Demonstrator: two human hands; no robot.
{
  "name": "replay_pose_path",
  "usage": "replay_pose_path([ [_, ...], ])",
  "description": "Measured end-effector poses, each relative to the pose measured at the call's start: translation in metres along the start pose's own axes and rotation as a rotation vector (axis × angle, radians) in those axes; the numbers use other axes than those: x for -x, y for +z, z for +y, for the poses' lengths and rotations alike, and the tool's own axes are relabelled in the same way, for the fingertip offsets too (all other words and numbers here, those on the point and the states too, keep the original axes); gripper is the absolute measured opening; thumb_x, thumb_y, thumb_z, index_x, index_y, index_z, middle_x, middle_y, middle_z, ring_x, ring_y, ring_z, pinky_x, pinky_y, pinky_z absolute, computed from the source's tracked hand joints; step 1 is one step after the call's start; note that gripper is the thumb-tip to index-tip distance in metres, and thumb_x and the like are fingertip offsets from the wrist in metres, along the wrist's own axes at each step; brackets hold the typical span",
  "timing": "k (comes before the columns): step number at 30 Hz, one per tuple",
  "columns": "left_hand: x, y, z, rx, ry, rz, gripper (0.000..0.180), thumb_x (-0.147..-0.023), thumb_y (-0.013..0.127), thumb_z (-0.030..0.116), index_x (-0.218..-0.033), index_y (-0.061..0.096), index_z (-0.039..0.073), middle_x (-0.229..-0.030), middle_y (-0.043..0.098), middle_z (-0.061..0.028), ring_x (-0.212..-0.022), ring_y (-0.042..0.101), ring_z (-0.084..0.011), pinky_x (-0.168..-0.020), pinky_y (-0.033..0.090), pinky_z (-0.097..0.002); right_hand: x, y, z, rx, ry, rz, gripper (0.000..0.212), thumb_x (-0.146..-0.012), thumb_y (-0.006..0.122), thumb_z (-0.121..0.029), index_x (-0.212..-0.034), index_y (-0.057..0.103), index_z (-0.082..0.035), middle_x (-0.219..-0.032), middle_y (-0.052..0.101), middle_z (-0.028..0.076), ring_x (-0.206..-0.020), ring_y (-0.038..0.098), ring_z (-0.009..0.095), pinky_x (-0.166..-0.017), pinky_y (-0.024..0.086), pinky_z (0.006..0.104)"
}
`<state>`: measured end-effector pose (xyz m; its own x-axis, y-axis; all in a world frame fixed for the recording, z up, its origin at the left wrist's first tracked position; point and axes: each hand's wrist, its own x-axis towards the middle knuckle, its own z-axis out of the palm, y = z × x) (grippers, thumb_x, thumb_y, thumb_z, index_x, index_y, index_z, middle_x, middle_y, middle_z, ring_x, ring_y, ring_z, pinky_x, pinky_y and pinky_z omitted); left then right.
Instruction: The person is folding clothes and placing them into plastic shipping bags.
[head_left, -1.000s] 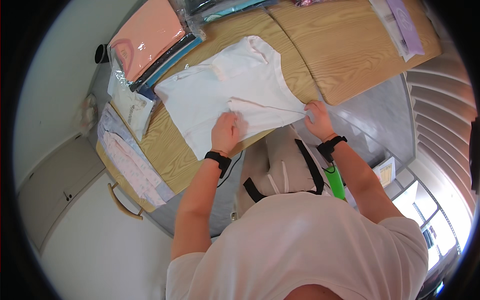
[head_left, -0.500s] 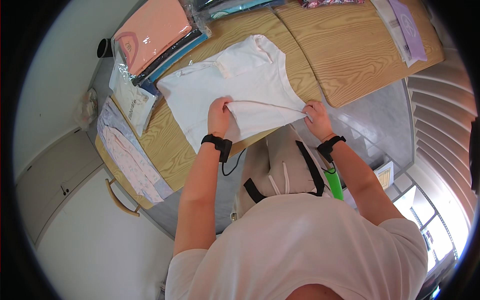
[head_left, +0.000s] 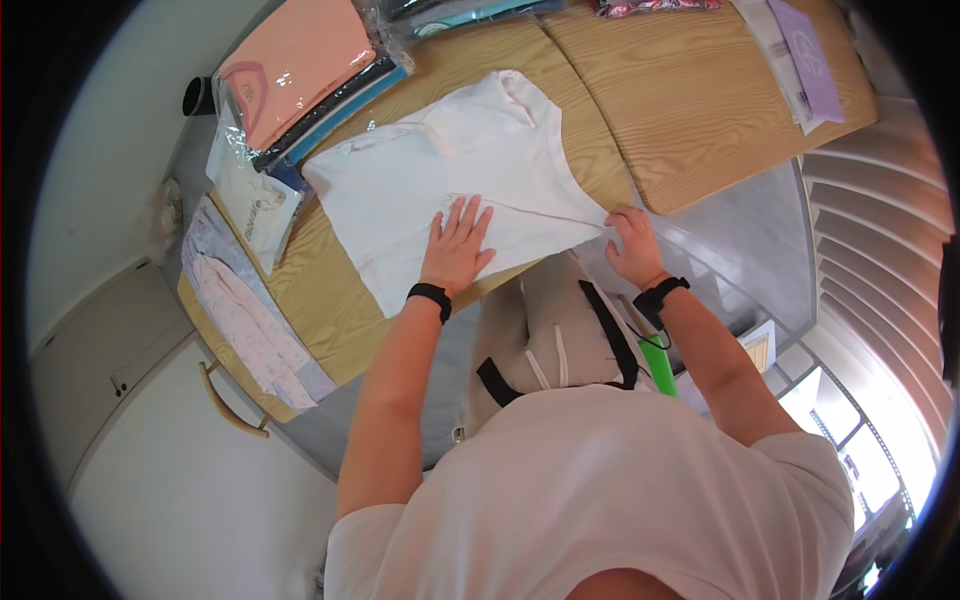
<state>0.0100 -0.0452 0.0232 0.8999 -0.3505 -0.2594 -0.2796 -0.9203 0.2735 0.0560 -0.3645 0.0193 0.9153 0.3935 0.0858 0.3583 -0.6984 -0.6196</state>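
A white T-shirt (head_left: 390,190) lies partly folded on the wooden table (head_left: 340,330), its neckline toward the right and one sleeve folded over near the far side. My left hand (head_left: 458,245) rests flat on the near half of the shirt, fingers spread, just beside a crease in the cloth. At the shirt's near right corner, my right hand (head_left: 632,245) has its fingers curled on the edge of the fabric. Its thumb side is partly hard to make out.
Bagged clothes, topped by a peach garment (head_left: 295,70), are stacked at the far left. A pale floral garment (head_left: 240,310) lies along the left edge. A second tabletop (head_left: 690,130) adjoins on the right, with a purple package (head_left: 808,65). A wooden chair (head_left: 232,405) stands lower left.
My left hand has let go of the folded cloth and now lies flat with fingers spread. The raised fold has settled down. My right hand stays at the corner.
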Motion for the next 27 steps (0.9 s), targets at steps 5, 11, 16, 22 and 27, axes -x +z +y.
replay_pose_path([
  [5,-0.003,0.002,0.001,0.048,-0.006,0.005,0.071,-0.082,0.058,0.044,-0.140,0.030,0.012,-0.150,0.018,-0.0101,-0.137,0.017,-0.0315,-0.106,0.019,-0.0548,0.011,0.013,0.015,-0.362,0.561,-0.102,0.018,-0.076,0.066,-0.015,-0.088,0.061,-0.003,-0.082,0.060,0.006,-0.079,0.057,0.020,-0.073,0.045,0.0317],
  [11,-0.002,0.002,0.003,0.066,-0.034,0.001,0.078,-0.077,0.062,0.048,-0.140,0.032,0.014,-0.149,0.020,-0.0080,-0.138,0.016,-0.0283,-0.107,0.019,-0.0546,0.003,0.019,0.007,-0.811,0.847,-0.308,0.035,-0.084,0.065,-0.032,-0.084,0.063,0.002,-0.074,0.064,0.004,-0.066,0.054,0.008,-0.063,0.043,0.0237],
  [16,-0.004,0.002,0.008,0.055,-0.051,-0.015,0.079,-0.078,0.060,0.050,-0.140,0.030,0.011,-0.150,0.018,-0.0109,-0.137,0.016,-0.0327,-0.106,0.018,-0.0558,-0.002,0.018,0.009,-0.759,0.787,-0.266,0.034,-0.085,0.065,-0.031,-0.076,0.062,0.002,-0.068,0.061,0.004,-0.061,0.051,0.008,-0.058,0.042,0.0231],
  [22,-0.006,0.007,0.027,0.031,-0.145,0.059,0.078,-0.080,0.058,0.050,-0.140,0.030,0.008,-0.149,0.018,-0.0133,-0.137,0.017,-0.0340,-0.106,0.018,-0.0557,-0.013,0.016,-0.001,-0.504,0.815,-0.119,0.036,-0.087,0.061,-0.029,-0.067,0.059,0.001,-0.056,0.055,0.002,-0.052,0.047,0.008,-0.049,0.038,0.0252],
  [27,-0.007,-0.017,0.017,0.152,-0.138,0.129,0.070,-0.082,0.057,0.041,-0.137,0.033,0.006,-0.146,0.023,-0.0164,-0.134,0.021,-0.0367,-0.105,0.021,-0.0552,-0.044,-0.011,-0.021,-0.372,0.759,-0.078,0.040,-0.088,0.059,-0.028,-0.061,0.055,0.001,-0.049,0.046,0.002,-0.045,0.040,0.010,-0.045,0.034,0.0270],
])
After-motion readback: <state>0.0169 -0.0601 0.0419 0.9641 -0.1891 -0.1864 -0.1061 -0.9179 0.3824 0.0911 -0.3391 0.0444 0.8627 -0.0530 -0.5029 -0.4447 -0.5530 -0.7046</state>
